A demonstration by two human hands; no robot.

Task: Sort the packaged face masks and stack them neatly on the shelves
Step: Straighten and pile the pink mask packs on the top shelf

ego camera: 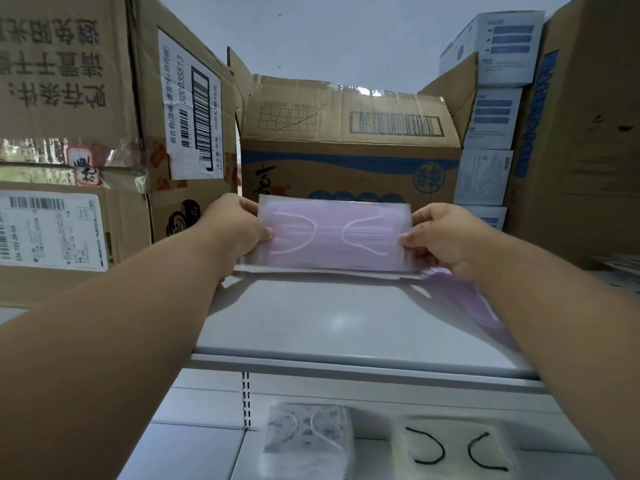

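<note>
Your left hand (239, 226) and right hand (440, 237) pinch the short ends of the pink mask packet (334, 237). It's upright, touching the top shelf (311, 317) near its back edge.

A single head-worn wide-angle camera looks forward and slightly down along both outstretched forearms, close to the front edge of the upper shelf (346, 327). The view faces the cardboard cartons (349, 140) along that shelf's back edge, with the lower shelf (194, 441) at the frame's bottom. Straight lines bow towards the frame's sides.
</note>
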